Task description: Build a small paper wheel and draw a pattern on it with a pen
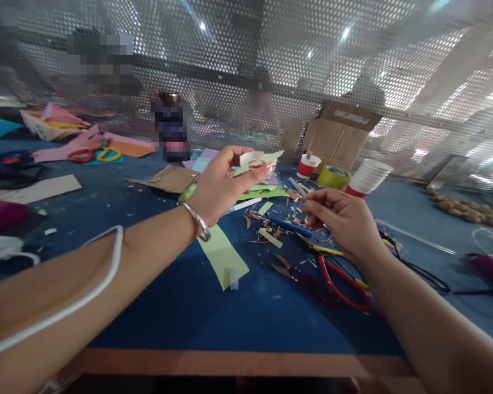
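My left hand (224, 183), with a silver bangle at the wrist, is closed on a cut paper cup (251, 158), white with red. A pale green paper piece (276, 157) is at the cup, beyond my fingers. My right hand (345, 219) is pinched closed above the scraps; what its fingertips hold, if anything, I cannot make out. Beneath it lie a blue-handled tool (291, 226) and red-handled scissors (363, 301) with their blades apart. A long light green paper strip (224, 254) with clear tape at its end lies below my left wrist.
Paper scraps (271, 236) litter the blue table (181, 317). Farther back stand a red-and-white cup (308, 166), a yellow-green tape roll (333, 177), stacked paper cups (370, 174) and a cardboard box (337, 137). Coloured paper and more scissors (109, 154) lie left. A perforated screen rises behind.
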The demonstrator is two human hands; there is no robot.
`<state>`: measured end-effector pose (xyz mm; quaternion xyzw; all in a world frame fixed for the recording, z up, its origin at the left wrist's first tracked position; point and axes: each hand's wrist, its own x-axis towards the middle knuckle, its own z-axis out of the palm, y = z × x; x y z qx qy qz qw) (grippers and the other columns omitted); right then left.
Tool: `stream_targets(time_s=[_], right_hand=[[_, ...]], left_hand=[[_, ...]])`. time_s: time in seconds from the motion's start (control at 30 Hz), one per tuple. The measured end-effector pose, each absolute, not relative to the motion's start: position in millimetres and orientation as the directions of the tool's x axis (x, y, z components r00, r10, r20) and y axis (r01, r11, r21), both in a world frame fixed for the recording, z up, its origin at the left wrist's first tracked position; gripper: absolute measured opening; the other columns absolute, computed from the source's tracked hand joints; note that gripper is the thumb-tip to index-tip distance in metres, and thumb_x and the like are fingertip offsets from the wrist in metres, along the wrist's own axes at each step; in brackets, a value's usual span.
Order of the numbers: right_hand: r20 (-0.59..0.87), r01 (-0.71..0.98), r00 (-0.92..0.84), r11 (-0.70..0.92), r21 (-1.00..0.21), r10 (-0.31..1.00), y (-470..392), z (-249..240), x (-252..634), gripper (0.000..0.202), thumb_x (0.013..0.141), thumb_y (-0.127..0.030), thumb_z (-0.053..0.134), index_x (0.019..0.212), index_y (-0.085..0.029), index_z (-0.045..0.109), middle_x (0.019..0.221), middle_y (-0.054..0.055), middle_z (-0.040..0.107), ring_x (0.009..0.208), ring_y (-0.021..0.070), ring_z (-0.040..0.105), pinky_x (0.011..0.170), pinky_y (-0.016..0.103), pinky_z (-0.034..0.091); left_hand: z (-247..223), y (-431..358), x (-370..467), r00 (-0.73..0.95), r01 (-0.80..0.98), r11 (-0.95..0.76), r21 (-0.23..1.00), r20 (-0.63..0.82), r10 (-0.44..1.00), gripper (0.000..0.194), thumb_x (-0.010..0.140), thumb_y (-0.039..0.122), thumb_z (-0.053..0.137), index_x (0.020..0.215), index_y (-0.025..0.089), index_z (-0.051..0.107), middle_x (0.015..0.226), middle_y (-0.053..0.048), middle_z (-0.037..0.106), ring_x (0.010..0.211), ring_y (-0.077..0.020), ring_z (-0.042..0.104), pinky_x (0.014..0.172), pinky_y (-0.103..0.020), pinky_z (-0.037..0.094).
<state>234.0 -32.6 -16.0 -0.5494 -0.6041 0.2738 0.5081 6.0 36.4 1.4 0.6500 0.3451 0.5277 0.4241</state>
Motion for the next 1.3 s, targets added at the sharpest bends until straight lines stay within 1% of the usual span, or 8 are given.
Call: stream_targets(time_s=[0.17,0.33,0.53,0.73,0.83,0.97,1.1,1.3], right_hand=[[0.386,0.337,0.314,0.278,-0.9,0.867,-32,-13,238,0.016,0.081,-0.033,0.076,0.087,-0.018,0.073,0.066,-0.002,0.066,0.048,0.0075,0.057,0.046,0.02,0.048],[0.416,0.332,0.362,0.302,-0.894,0.834,-31,-12,244,0.015,0.08,-0.033,0.077,0.085,-0.019,0.074,0.064,-0.003,0.064,0.047,0.0076,0.055,0.046,0.02,0.046],[0.409,0.39,0.307,0.279,-0.878,0.859,-31,-16,248,0.02,0.08,-0.04,0.077,0.084,-0.02,0.075,0.067,-0.001,0.067,0.059,0.0116,0.06,0.052,0.023,0.05],[0.385,0.426,0.238,0.26,-0.867,0.892,-34,-12,247,0.024,0.081,-0.042,0.076,0.085,-0.018,0.074,0.065,-0.001,0.067,0.048,0.0092,0.056,0.045,0.022,0.047],[0.417,0.507,0.191,0.274,-0.817,0.889,-37,-7,245,0.023,0.084,-0.04,0.074,0.088,-0.018,0.074,0.064,-0.001,0.067,0.049,0.0093,0.058,0.048,0.022,0.049],[0.442,0.562,0.153,0.29,-0.775,0.884,-41,-3,241,0.023,0.084,-0.041,0.074,0.089,-0.019,0.074,0.062,-0.001,0.067,0.051,0.0109,0.06,0.052,0.023,0.052],[0.379,0.476,0.113,0.285,-0.832,0.918,-41,-6,238,0.027,0.084,-0.044,0.074,0.094,-0.018,0.073,0.066,0.0,0.068,0.054,0.0119,0.062,0.053,0.025,0.053],[0.226,0.32,-0.009,0.217,-0.922,0.974,-41,-14,234,0.044,0.085,-0.045,0.074,0.119,-0.018,0.064,0.09,0.004,0.073,0.069,0.0137,0.067,0.055,0.023,0.054]], left_hand=[[-27,15,24,0.246,0.047,-0.409,0.911,0.386,0.889,0.046,0.079,0.042,0.08,0.112,0.02,0.057,0.108,-0.005,0.069,0.1,-0.0189,0.064,0.091,-0.035,0.05],[-39,-28,55,0.33,-0.016,-0.338,0.941,0.324,0.887,0.05,0.075,0.033,0.083,0.113,0.023,0.053,0.115,-0.01,0.068,0.104,-0.024,0.066,0.092,-0.043,0.052],[-50,-40,68,0.399,0.056,-0.368,0.928,0.317,0.86,0.049,0.075,0.035,0.081,0.115,0.024,0.055,0.122,-0.012,0.065,0.116,-0.0306,0.062,0.096,-0.048,0.051],[-45,-32,55,0.401,0.04,-0.224,0.974,0.19,0.896,0.057,0.067,0.03,0.088,0.113,0.022,0.054,0.109,-0.008,0.07,0.1,-0.0251,0.066,0.091,-0.044,0.052],[-40,-27,49,0.416,0.052,-0.192,0.98,0.153,0.896,0.054,0.067,0.026,0.087,0.112,0.021,0.056,0.109,-0.007,0.07,0.1,-0.0233,0.066,0.093,-0.043,0.051],[-35,-20,44,0.434,-0.045,-0.159,0.986,0.163,0.886,0.046,0.072,0.027,0.084,0.108,0.019,0.055,0.112,-0.007,0.069,0.104,-0.0216,0.064,0.096,-0.042,0.049],[-32,-12,38,0.438,-0.055,-0.171,0.984,0.178,0.881,0.046,0.073,0.027,0.083,0.108,0.019,0.055,0.111,-0.006,0.068,0.101,-0.0199,0.063,0.093,-0.04,0.05],[-28,-6,34,0.395,-0.012,-0.179,0.984,0.169,0.903,0.048,0.072,0.03,0.085,0.108,0.02,0.055,0.113,-0.008,0.068,0.099,-0.0201,0.064,0.081,-0.035,0.054]])
